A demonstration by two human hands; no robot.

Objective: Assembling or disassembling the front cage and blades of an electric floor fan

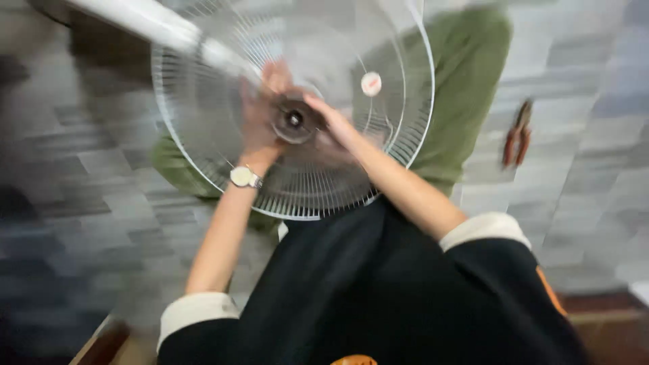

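A round white wire fan guard (203, 169) on a white pole (135, 20) fills the upper middle of the blurred head view. My left hand (260, 111), a watch on its wrist, lies flat against the guard beside the dark central hub (294, 120). My right hand (332, 122) reaches in from the right with its fingers on that hub. Whether either hand grips anything is blurred. Black sleeves with pale cuffs cover my arms.
Green trouser legs (466, 81) show behind the guard. A red-handled tool, perhaps pliers (517, 135), lies on the grey tiled floor (595, 169) to the right. A brown wooden edge (101, 345) sits at the bottom left.
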